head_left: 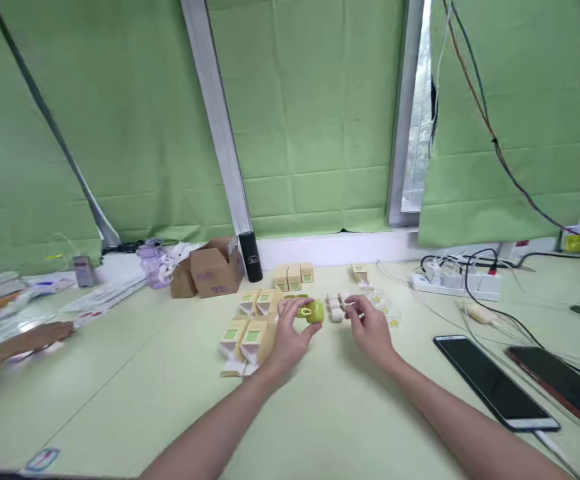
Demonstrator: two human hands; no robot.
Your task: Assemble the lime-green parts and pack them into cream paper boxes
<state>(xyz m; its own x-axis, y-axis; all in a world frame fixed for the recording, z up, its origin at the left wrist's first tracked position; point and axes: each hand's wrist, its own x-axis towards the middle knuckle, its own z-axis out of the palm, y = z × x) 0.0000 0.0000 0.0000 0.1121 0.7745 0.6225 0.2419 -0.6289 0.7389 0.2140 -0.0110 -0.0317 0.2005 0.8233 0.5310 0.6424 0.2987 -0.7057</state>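
My left hand is closed round a small lime-green rounded case with a pale oval mark on its side. It is held just above the table, between thumb and fingers. My right hand is a little to the right, thumb and fingers pinched together; what they hold, if anything, I cannot make out. Between the hands lie several small white rounded pieces, close to my right fingertips. To the left of my left hand, several open cream boxes with green squares lie with their flaps spread.
Closed cream boxes stand behind, near a black tumbler and a cardboard box. Clear plastic packs lie beyond my right hand. Phones, cables and a power strip occupy the right. Another person's hand is at far left.
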